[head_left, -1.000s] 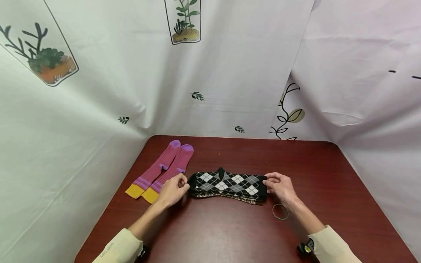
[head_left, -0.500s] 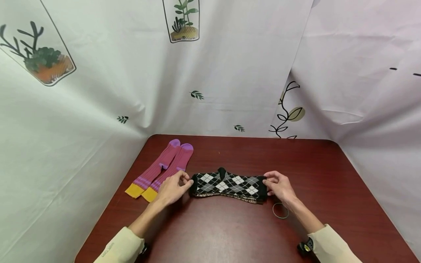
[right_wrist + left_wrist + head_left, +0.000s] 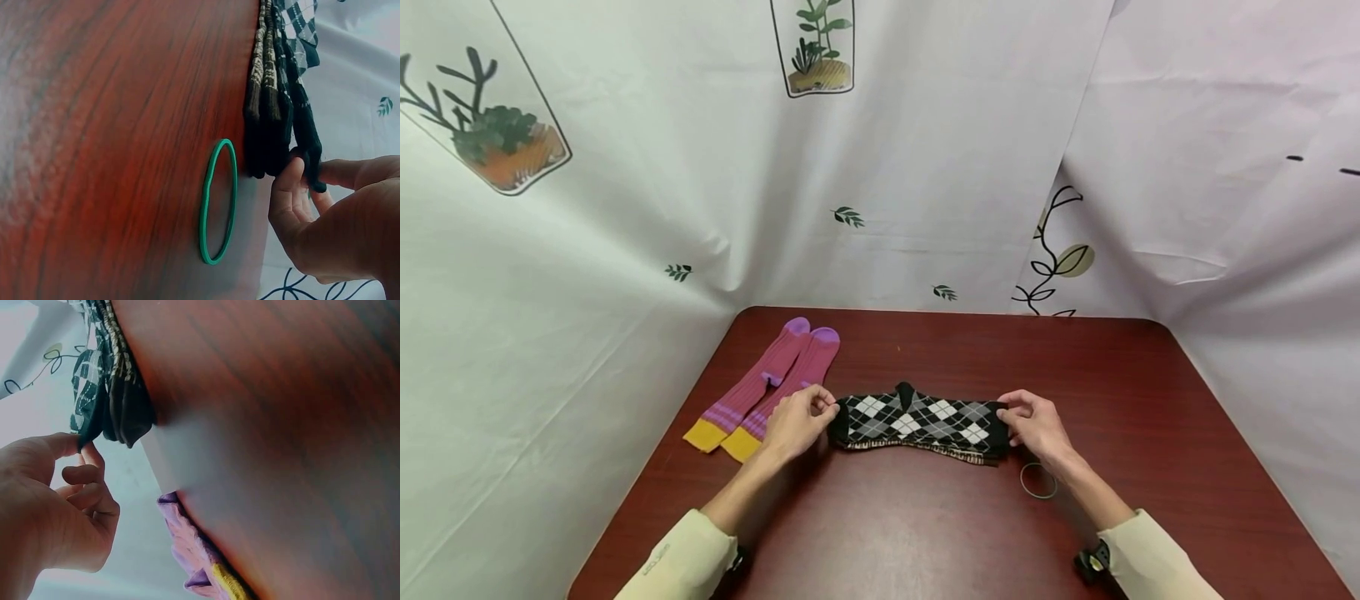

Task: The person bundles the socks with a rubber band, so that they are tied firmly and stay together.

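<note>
A stack of dark argyle socks (image 3: pixel 906 423), with black, grey and white diamonds on top, lies across the middle of the table. Layers with a beige-patterned edge (image 3: pixel 270 75) lie underneath. At the stack's left end my left hand (image 3: pixel 797 423) pinches the black toe of the top sock (image 3: pixel 94 419) between thumb and finger. My right hand (image 3: pixel 1037 427) pinches the top sock's black cuff (image 3: pixel 307 140) at the opposite end. In the right wrist view that cuff stands a little apart from the layers below.
Pink socks (image 3: pixel 790 367) with purple toes and yellow cuffs lie side by side at the left, partly behind my left hand. A thin green elastic band (image 3: pixel 205 206) lies near my right wrist. White printed cloth (image 3: pixel 895 167) hangs around the reddish-brown table (image 3: pixel 880 533).
My left hand shifts slightly right and up along the toe end, and its fingers re-grip the toe. My right hand keeps its hold on the cuff, nearly still.
</note>
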`<state>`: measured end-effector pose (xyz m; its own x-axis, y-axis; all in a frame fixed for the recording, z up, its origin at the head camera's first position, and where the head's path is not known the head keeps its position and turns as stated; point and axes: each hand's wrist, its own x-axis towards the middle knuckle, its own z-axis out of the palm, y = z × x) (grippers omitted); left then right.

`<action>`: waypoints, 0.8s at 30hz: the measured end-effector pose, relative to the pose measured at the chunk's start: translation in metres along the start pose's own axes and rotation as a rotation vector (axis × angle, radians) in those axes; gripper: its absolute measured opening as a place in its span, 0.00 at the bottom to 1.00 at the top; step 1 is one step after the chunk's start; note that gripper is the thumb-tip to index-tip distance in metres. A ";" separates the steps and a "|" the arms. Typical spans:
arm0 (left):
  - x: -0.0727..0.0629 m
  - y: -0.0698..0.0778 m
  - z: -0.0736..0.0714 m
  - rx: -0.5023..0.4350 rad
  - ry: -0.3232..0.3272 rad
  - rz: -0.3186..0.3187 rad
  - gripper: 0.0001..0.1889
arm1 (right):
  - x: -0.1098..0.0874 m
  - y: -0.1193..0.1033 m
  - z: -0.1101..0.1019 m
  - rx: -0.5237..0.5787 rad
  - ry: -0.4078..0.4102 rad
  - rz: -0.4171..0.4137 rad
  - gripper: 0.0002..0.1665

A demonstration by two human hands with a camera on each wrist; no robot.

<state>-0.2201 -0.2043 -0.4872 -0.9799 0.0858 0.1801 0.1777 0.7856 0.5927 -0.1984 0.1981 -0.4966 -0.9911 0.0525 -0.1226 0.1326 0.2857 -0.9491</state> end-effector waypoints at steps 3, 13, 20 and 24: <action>0.001 -0.001 -0.001 0.006 -0.006 -0.014 0.06 | 0.000 0.000 -0.001 -0.004 0.006 -0.002 0.15; 0.005 0.000 0.003 0.039 -0.046 -0.068 0.07 | 0.000 0.005 0.001 -0.095 0.006 -0.024 0.15; 0.009 0.012 0.007 0.065 -0.012 -0.014 0.11 | 0.003 0.002 0.004 -0.253 0.055 -0.129 0.16; 0.012 0.012 0.014 0.118 -0.015 -0.008 0.07 | 0.004 0.002 0.008 -0.378 0.056 -0.186 0.14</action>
<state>-0.2305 -0.1851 -0.4888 -0.9826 0.0875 0.1636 0.1588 0.8528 0.4975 -0.2018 0.1912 -0.5012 -0.9976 0.0162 0.0667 -0.0420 0.6257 -0.7790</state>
